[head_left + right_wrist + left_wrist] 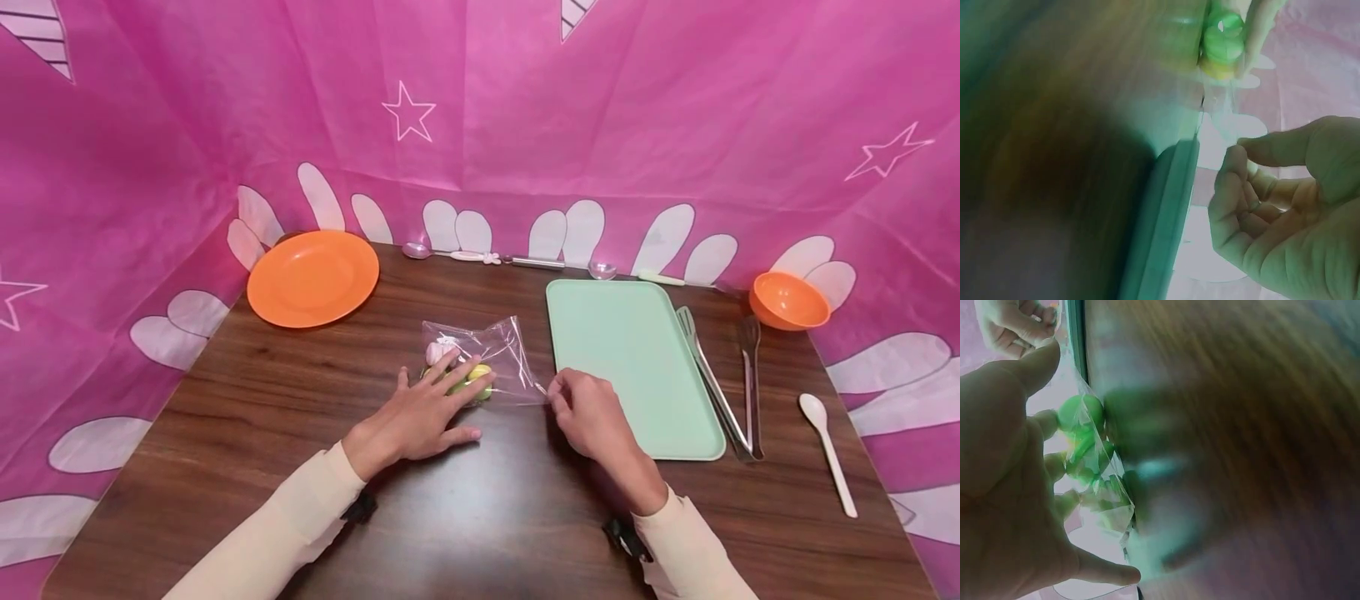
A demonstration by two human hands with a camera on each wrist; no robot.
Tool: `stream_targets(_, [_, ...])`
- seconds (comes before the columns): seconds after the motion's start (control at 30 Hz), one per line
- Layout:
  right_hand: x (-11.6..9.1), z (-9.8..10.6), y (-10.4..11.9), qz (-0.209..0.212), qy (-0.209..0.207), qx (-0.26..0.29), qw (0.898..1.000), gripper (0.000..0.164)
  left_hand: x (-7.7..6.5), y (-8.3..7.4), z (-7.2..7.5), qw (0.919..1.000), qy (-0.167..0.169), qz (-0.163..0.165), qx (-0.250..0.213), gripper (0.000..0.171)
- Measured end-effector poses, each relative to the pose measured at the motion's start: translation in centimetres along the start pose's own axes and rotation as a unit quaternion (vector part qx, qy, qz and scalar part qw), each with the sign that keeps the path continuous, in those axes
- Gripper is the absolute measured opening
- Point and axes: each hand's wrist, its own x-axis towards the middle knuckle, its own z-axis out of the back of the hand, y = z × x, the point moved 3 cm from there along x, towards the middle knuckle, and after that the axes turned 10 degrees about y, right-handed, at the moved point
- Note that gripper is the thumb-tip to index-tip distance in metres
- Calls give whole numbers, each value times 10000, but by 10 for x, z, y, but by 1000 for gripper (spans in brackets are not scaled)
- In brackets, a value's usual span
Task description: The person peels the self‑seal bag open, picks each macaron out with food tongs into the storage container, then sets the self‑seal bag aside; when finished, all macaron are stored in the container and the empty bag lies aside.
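A clear plastic bag lies on the table's middle with small rounded pieces inside, pink, yellow and green; their kind is unclear. My left hand spreads its straight fingers across the filled side of the bag, covering some of the pieces. In the left wrist view, the green pieces show through the film beneath the fingers. At the bag's right corner, my right hand pinches the film between thumb and curled fingers, beside the green tray.
An orange plate stands back left. Several utensils, among them a spoon and a ladle, line the back edge. Right of the tray lie metal tongs, another dark utensil, an orange bowl and a white spoon.
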Motion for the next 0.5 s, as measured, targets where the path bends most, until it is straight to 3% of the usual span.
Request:
stream_targets(0.17, [4, 2, 4, 247, -162, -105, 9995, 5, 0, -2, 2, 10000, -10, -58, 69, 79])
stream_targets(0.37, [29, -7, 27, 534, -134, -971, 9938, 28, 1, -3, 1, 9998, -75, -3, 161, 79])
stream_targets(0.5, [41, -15, 31, 383, -115, -1454, 9886, 19, 1, -3, -2, 9999, -33, -57, 112, 78])
